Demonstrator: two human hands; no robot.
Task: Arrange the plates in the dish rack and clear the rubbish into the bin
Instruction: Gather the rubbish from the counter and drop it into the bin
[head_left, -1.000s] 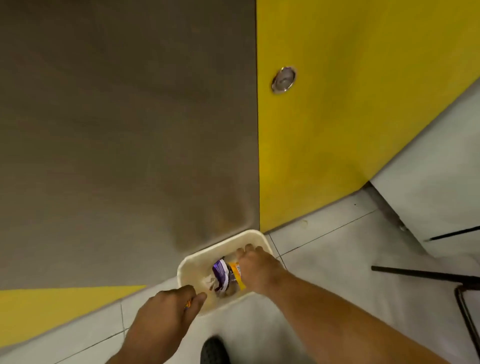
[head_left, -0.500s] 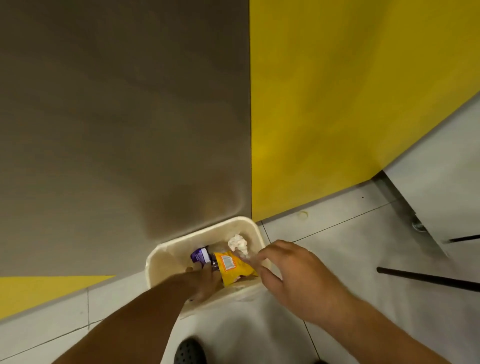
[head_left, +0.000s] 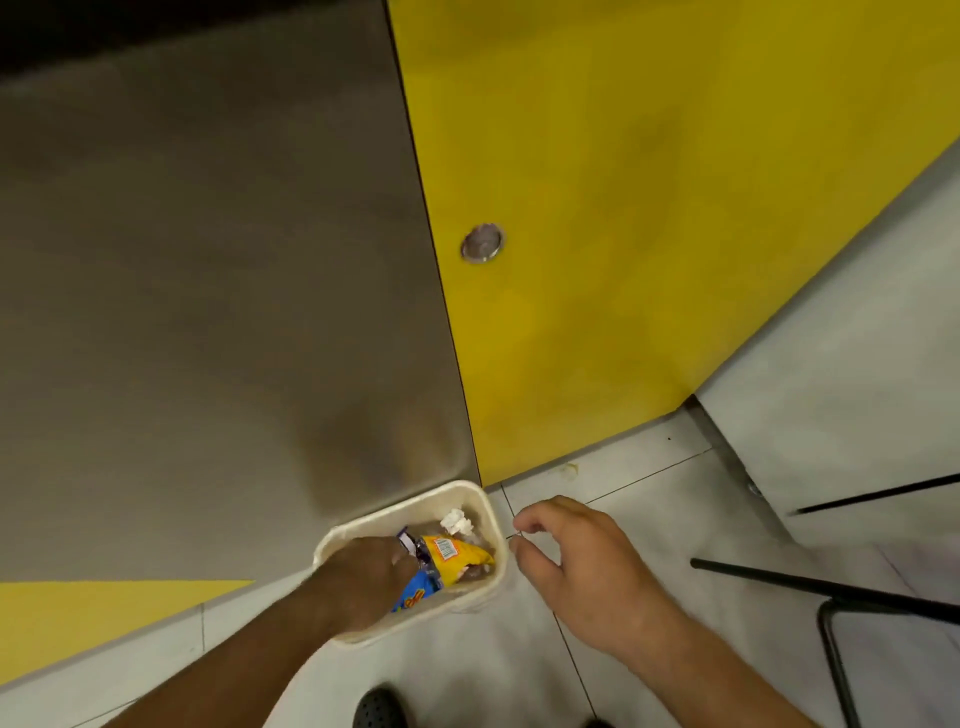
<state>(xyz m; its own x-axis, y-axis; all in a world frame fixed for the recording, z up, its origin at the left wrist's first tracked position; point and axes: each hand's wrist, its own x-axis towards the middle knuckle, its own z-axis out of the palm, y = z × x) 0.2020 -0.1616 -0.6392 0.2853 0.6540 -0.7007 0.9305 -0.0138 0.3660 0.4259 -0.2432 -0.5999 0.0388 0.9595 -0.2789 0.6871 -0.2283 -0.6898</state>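
A cream rectangular bin (head_left: 415, 508) stands on the floor tiles against a grey panel. Inside lie a yellow wrapper (head_left: 457, 555), a purple wrapper (head_left: 408, 538) and a crumpled white tissue (head_left: 454, 519). My left hand (head_left: 363, 571) reaches down into the bin with its fingers curled; a blue wrapper (head_left: 413, 597) pokes out from under it. My right hand (head_left: 576, 566) hovers just right of the bin, above the floor, fingers loosely curled and holding nothing. No plates or dish rack are in view.
A grey metal panel (head_left: 208, 312) and a yellow door (head_left: 623, 208) with a round metal pull (head_left: 483, 242) rise behind the bin. Black metal furniture legs (head_left: 831, 595) stand at the right. My black shoe (head_left: 376, 709) is below the bin.
My right hand has dropped the yellow wrapper and tissue into the bin and drawn back to the right. My left hand has gone into the bin, and a blue wrapper now shows under it.
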